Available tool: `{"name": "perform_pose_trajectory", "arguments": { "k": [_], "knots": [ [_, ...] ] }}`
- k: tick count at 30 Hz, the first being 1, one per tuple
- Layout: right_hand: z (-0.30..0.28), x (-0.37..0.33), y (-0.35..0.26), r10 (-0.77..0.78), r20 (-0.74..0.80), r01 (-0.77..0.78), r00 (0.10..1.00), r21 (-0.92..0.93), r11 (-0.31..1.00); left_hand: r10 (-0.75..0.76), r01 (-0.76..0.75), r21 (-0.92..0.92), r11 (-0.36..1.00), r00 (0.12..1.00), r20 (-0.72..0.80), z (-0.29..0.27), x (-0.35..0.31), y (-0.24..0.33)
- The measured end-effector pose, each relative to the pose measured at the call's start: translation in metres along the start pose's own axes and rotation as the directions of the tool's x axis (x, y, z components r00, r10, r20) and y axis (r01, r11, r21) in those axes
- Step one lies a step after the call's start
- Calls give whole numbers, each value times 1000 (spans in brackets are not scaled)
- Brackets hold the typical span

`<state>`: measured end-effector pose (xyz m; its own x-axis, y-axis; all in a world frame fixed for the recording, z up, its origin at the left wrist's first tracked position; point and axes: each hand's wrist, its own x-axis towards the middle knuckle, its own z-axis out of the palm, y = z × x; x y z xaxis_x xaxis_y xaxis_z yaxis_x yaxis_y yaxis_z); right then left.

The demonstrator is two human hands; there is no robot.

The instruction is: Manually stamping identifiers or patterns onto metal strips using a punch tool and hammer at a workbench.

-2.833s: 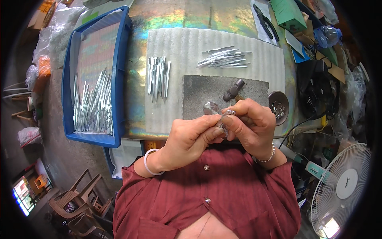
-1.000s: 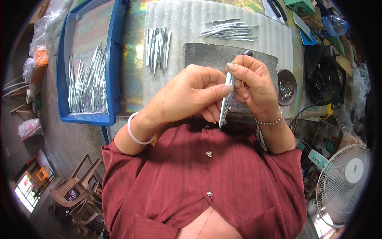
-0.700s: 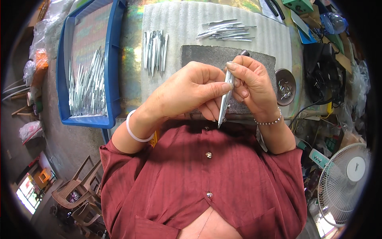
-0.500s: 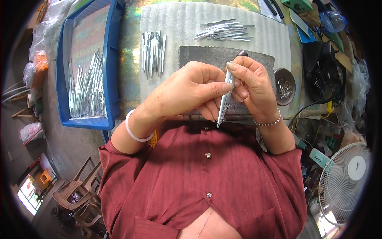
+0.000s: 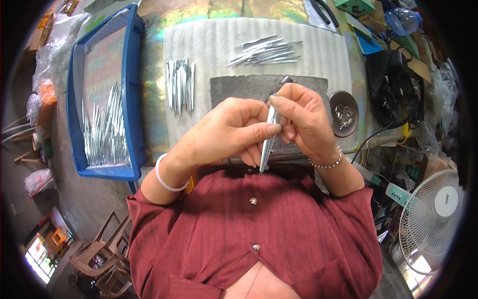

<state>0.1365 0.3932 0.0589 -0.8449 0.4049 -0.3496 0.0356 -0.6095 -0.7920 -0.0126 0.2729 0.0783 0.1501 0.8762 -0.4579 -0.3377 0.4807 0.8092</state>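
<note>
Between my hands, over the front edge of a dark grey slab point(image 5: 239, 87), is a slim silver drawing compass point(image 5: 267, 148) with its pointed end down toward my shirt. Small screws stick out from its side near the tip. My left hand point(image 5: 221, 132) pinches it between thumb and fingers around the middle. At its upper end, my right hand point(image 5: 304, 110) grips it with thumb and bent fingers. A dark knob-ended piece point(image 5: 285, 79) shows just beyond my right fingers; what it belongs to is hidden.
On a pale foam mat point(image 5: 209, 37) lie two piles of silver metal legs, one left point(image 5: 180, 87), one far point(image 5: 266, 51). More fill a blue tray point(image 5: 137, 99) at left. At right are a brown bowl point(image 5: 332, 102) of small metal parts, black pliers point(image 5: 326, 12) and a fan point(image 5: 430, 219).
The whole view has shifted, so the table and hands appear lower and slightly more to the left. Both hands keep the same hold on the compass.
</note>
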Motion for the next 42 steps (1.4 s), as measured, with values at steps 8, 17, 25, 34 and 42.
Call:
{"name": "perform_pose_trajectory", "arguments": {
  "k": [8,17,25,34,42],
  "knots": [
    [-5,7,-9,-10,20,12,1000,-95,995,36,-37,-26,999,999,-41,2,6,4],
    [-7,17,-15,10,-9,-10,1000,-16,1000,28,-28,-2,1000,999,-37,-5,16,14],
    [-17,22,-36,-55,-26,50,998,-158,986,143,-138,67,988,987,-73,-7,15,7],
    [-135,95,-136,-296,-112,-55,949,-979,195,486,-648,-21,761,591,-644,-9,-30,-31],
    [-47,52,-74,-325,252,325,912,-926,194,281,-654,-631,418,753,-595,-1,-22,-51]
  ]
}}
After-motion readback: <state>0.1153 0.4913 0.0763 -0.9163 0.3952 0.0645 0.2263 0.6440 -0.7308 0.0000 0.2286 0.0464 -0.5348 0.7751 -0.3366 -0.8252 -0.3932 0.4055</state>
